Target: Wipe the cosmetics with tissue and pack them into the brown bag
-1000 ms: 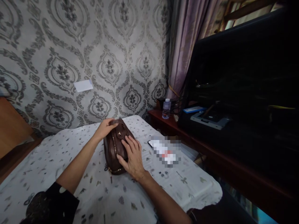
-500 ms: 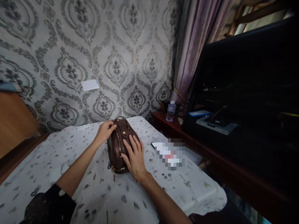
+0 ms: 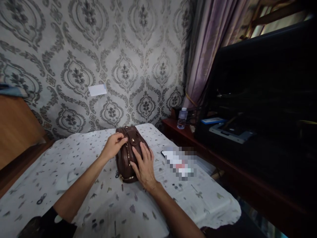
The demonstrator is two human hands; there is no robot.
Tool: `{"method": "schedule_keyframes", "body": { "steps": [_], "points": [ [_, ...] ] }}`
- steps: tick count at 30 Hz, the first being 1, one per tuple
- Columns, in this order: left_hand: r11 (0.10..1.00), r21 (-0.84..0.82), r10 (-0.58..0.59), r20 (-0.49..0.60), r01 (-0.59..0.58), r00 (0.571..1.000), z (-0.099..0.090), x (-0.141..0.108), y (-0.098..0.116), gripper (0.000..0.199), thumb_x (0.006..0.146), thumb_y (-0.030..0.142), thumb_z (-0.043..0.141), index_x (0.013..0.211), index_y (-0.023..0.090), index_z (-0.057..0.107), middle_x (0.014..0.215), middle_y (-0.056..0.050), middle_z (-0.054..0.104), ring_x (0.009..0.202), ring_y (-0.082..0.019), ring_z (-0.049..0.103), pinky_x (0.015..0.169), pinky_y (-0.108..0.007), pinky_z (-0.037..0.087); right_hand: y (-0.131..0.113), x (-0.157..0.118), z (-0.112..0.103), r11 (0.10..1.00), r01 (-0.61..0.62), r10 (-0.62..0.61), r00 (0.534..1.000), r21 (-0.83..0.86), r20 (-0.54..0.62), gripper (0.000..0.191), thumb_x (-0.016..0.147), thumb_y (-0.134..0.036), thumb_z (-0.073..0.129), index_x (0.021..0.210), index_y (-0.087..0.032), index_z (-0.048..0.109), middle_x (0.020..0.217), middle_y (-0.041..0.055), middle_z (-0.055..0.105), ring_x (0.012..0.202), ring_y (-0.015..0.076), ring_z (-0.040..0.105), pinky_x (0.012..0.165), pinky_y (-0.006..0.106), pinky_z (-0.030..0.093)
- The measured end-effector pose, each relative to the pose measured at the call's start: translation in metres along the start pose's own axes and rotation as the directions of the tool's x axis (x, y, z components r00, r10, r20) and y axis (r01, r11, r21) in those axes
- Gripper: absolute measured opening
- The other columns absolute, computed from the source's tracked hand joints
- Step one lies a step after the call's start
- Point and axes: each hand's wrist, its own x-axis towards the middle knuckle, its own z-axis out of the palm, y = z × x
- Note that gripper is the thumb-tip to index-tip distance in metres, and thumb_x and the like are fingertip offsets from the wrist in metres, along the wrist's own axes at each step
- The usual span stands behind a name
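Note:
A dark brown handbag (image 3: pixel 125 167) with gold-coloured fittings lies on the patterned cloth in front of me. Along its left side runs a zipper (image 3: pixel 128 155). With fingertips pinched together, my left hand (image 3: pixel 112 146) grips the zipper near its far end; the fingers hide the pull. Across the bag's right side lies my right hand (image 3: pixel 145 167), open, its fingers spread flat and its thumb close to the zipper. Just beyond those fingers shows the flap with a gold clasp (image 3: pixel 133 140).
A phone (image 3: pixel 177 163), partly pixelated, rests on the cloth (image 3: pixel 198 205) to the right. A clear bottle (image 3: pixel 182 118) stands on the dark red cabinet (image 3: pixel 170 127) before a large black screen (image 3: pixel 247 76). Patterned wallpaper covers the wall behind, and a wooden panel (image 3: pixel 17 129) is at left.
My left hand has shifted slightly right and towards me along the zipper. The handle loop at the bag's far end no longer stands up. My right hand stays on the bag.

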Motion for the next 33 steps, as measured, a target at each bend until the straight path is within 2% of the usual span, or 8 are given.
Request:
{"method": "schedule_keyframes", "body": {
  "steps": [4, 7, 9, 11, 17, 24, 29, 33],
  "points": [
    [0.993, 0.116, 0.028, 0.052, -0.034, 0.998, -0.003, 0.0, 0.009, 0.026, 0.084, 0.037, 0.049, 0.063, 0.021, 0.046, 0.064, 0.003, 0.048, 0.065, -0.015, 0.047, 0.061, -0.027, 0.035, -0.001, 0.0, -0.001, 0.994, -0.048, 0.057, 0.994, 0.096, -0.097, 0.062, 0.092, -0.035, 0.053, 0.147, -0.017, 0.031, 0.15, 0.018, 0.035, 0.14, 0.0305, 0.031, 0.109, 0.054, 0.033],
    [0.968, 0.239, 0.061, 0.057, -0.073, 0.996, 0.0, 0.012, 0.014, 0.011, 0.08, 0.031, 0.055, 0.076, 0.021, 0.054, 0.074, 0.0, 0.056, 0.073, -0.019, 0.051, 0.066, -0.029, 0.037, -0.004, 0.0, -0.004, 0.988, -0.069, 0.089, 0.986, 0.136, -0.142, 0.058, 0.09, -0.036, 0.056, 0.142, -0.016, 0.037, 0.145, 0.0186, 0.04, 0.136, 0.0309, 0.035, 0.108, 0.054, 0.035],
    [0.958, 0.268, 0.089, 0.066, -0.104, 0.994, 0.006, 0.023, 0.018, 0.011, 0.076, 0.028, 0.061, 0.084, 0.02, 0.059, 0.083, -0.003, 0.061, 0.08, -0.022, 0.053, 0.071, -0.03, 0.038, -0.006, 0.0, -0.006, 0.989, -0.048, 0.07, 0.986, 0.142, -0.152, 0.053, 0.09, -0.035, 0.055, 0.138, -0.017, 0.041, 0.141, 0.0175, 0.044, 0.134, 0.031, 0.037, 0.108, 0.055, 0.035],
    [0.966, 0.238, 0.088, 0.085, -0.106, 0.992, 0.014, 0.034, 0.022, 0.015, 0.073, 0.029, 0.066, 0.085, 0.02, 0.063, 0.085, -0.004, 0.063, 0.083, -0.023, 0.054, 0.074, -0.031, 0.038, -0.006, -0.001, -0.007, 0.99, -0.024, 0.045, 0.988, 0.141, -0.149, 0.051, 0.09, -0.033, 0.054, 0.137, -0.017, 0.042, 0.138, 0.0164, 0.047, 0.132, 0.0312, 0.039, 0.107, 0.056, 0.034],
    [0.99, 0.137, -0.024, 0.031, 0.019, 0.999, 0.034, 0.053, 0.028, 0.016, 0.071, 0.026, 0.067, 0.059, 0.02, 0.059, 0.056, 0.003, 0.051, 0.061, -0.016, 0.048, 0.062, -0.027, 0.032, -0.002, -0.003, -0.005, 0.996, 0.009, 0.005, 0.989, 0.091, -0.147, 0.051, 0.092, -0.037, 0.054, 0.137, -0.017, 0.042, 0.135, 0.0152, 0.053, 0.129, 0.0309, 0.042, 0.106, 0.055, 0.034],
    [0.995, -0.034, -0.091, -0.062, 0.089, 0.994, 0.04, 0.051, 0.02, 0.022, 0.073, 0.033, 0.06, 0.059, 0.019, 0.053, 0.055, 0.005, 0.051, 0.055, -0.013, 0.045, 0.057, -0.025, 0.036, 0.0, -0.004, -0.004, 0.999, 0.006, -0.003, 0.997, 0.049, -0.071, 0.053, 0.093, -0.038, 0.051, 0.14, -0.016, 0.041, 0.14, 0.0153, 0.051, 0.131, 0.0305, 0.04, 0.108, 0.055, 0.031],
    [0.993, -0.113, -0.043, -0.023, 0.04, 0.999, 0.039, 0.04, 0.027, 0.023, 0.072, 0.038, 0.061, 0.062, 0.019, 0.056, 0.056, 0.005, 0.051, 0.056, -0.013, 0.045, 0.056, -0.024, 0.037, 0.0, -0.004, -0.002, 0.999, 0.0, 0.002, 0.998, 0.037, -0.056, 0.053, 0.094, -0.038, 0.049, 0.141, -0.016, 0.041, 0.142, 0.0159, 0.048, 0.133, 0.0305, 0.037, 0.109, 0.055, 0.03],
    [0.99, -0.094, 0.109, 0.058, -0.103, 0.992, 0.032, 0.033, 0.033, 0.024, 0.074, 0.039, 0.063, 0.065, 0.017, 0.061, 0.064, 0.002, 0.059, 0.065, -0.015, 0.051, 0.065, -0.026, 0.041, 0.0, -0.003, -0.003, 0.999, 0.0, 0.002, 0.999, 0.044, -0.053, 0.05, 0.094, -0.038, 0.049, 0.137, -0.014, 0.044, 0.142, 0.0171, 0.047, 0.133, 0.0309, 0.036, 0.11, 0.056, 0.029]
  ]
}}
